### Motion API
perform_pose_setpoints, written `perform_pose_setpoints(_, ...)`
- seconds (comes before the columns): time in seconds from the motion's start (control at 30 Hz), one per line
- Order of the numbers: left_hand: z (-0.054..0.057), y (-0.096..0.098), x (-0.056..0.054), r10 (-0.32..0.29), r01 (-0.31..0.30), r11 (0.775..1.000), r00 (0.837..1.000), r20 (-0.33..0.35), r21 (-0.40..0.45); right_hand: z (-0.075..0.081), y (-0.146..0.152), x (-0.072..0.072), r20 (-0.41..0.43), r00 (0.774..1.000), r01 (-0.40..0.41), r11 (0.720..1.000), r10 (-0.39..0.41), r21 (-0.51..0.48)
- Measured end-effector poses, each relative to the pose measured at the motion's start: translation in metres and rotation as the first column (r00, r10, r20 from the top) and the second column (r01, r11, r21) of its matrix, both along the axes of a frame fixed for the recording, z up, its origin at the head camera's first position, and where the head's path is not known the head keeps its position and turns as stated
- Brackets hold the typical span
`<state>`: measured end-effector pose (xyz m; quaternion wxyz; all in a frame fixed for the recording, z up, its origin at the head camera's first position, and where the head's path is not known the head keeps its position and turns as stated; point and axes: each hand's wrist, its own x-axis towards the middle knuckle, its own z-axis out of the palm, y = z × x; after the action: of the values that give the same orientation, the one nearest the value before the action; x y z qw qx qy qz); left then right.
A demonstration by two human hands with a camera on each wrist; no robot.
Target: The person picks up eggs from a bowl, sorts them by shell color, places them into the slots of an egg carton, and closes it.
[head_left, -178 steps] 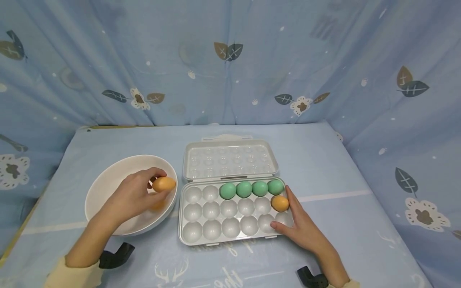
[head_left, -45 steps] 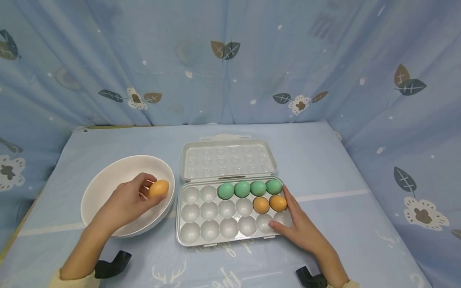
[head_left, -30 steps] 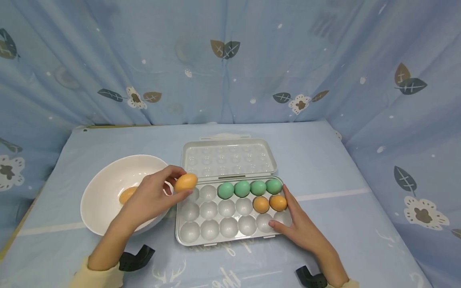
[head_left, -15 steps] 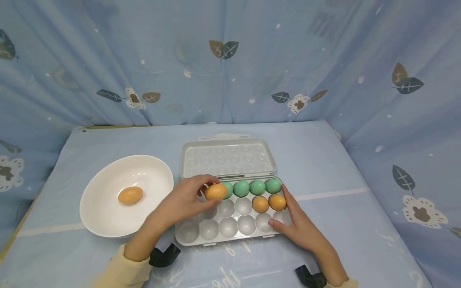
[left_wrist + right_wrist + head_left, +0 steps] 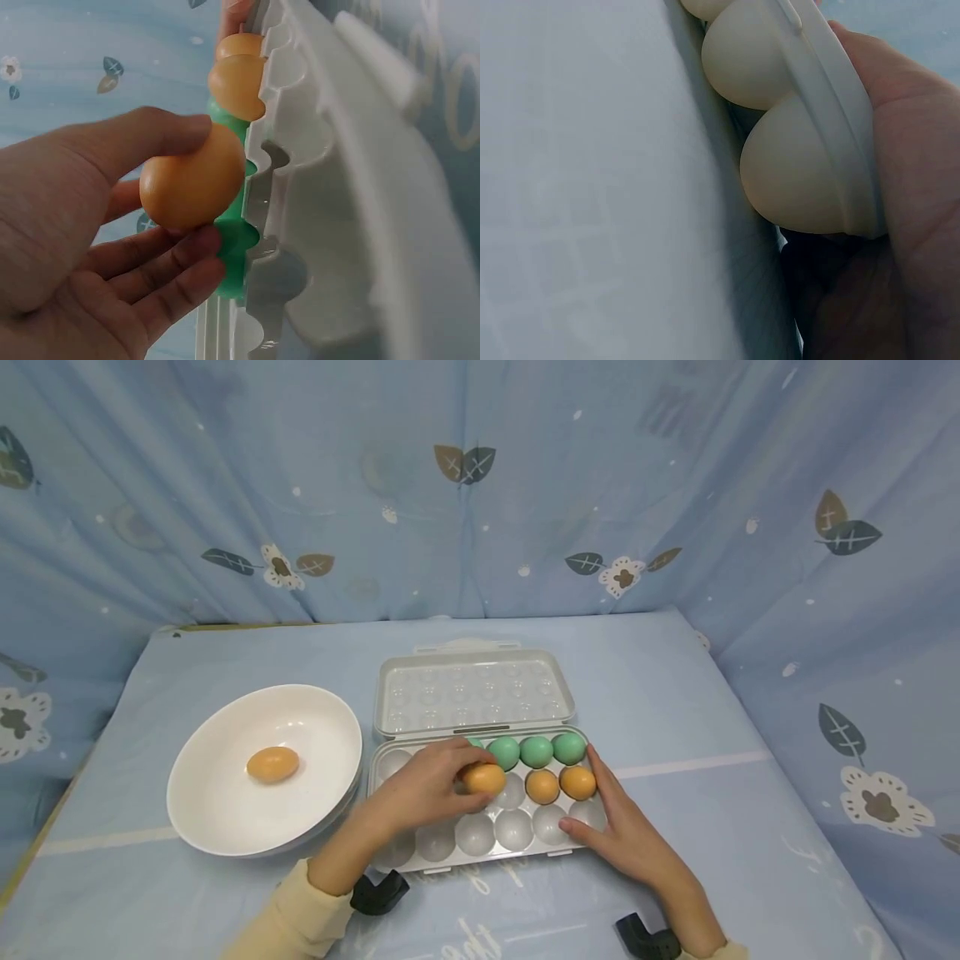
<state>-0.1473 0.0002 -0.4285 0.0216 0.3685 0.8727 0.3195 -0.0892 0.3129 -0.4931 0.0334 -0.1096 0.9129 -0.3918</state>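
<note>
In the head view an egg tray (image 5: pixel 475 833) with an open lid (image 5: pixel 472 689) lies on the table. My left hand (image 5: pixel 427 783) pinches an orange-yellow egg (image 5: pixel 484 779) between thumb and fingers, above the tray's middle row. The left wrist view shows this held egg (image 5: pixel 193 178) beside the green eggs (image 5: pixel 238 232). Green eggs (image 5: pixel 536 751) sit in the back row, the leftmost mostly hidden by the hand. Two orange-yellow eggs (image 5: pixel 542 786) fill the right end of the middle row. My right hand (image 5: pixel 626 827) grips the tray's right edge, its thumb over the rim.
A white bowl (image 5: pixel 202 793) stands left of the tray, with one orange-yellow egg (image 5: pixel 273 765) inside. Blue patterned cloth (image 5: pixel 675 693) covers the table, and a blue curtain (image 5: pixel 480 543) hangs behind and at the sides.
A second orange-yellow egg has come to the middle row since the oldest frame. My left hand has carried another from the bowl rightward over the tray. The right hand stays on the edge.
</note>
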Motion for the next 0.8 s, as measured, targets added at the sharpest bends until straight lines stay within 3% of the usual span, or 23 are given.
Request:
perform_pose_setpoints(0.33, 0.003, 0.001, 0.007, 0.052, -0.055, 0.996, 0.998, -0.046, -0.074, 0.001, 0.002, 0.000, -0.003, 1.000, -0.001, 1.000, 0.001, 0.007)
perform_pose_setpoints(0.6, 0.003, 0.015, 0.006, 0.000, -0.008, 0.995, 0.997, -0.081, -0.096, -0.002, 0.001, 0.001, -0.005, 1.000, -0.005, 1.000, 0.005, -0.009)
perform_pose_setpoints(0.8, 0.000, 0.031, 0.004, -0.075, 0.038, 0.984, 0.975, -0.211, -0.172, -0.001, -0.001, 0.001, -0.010, 1.000, -0.003, 1.000, 0.003, -0.012)
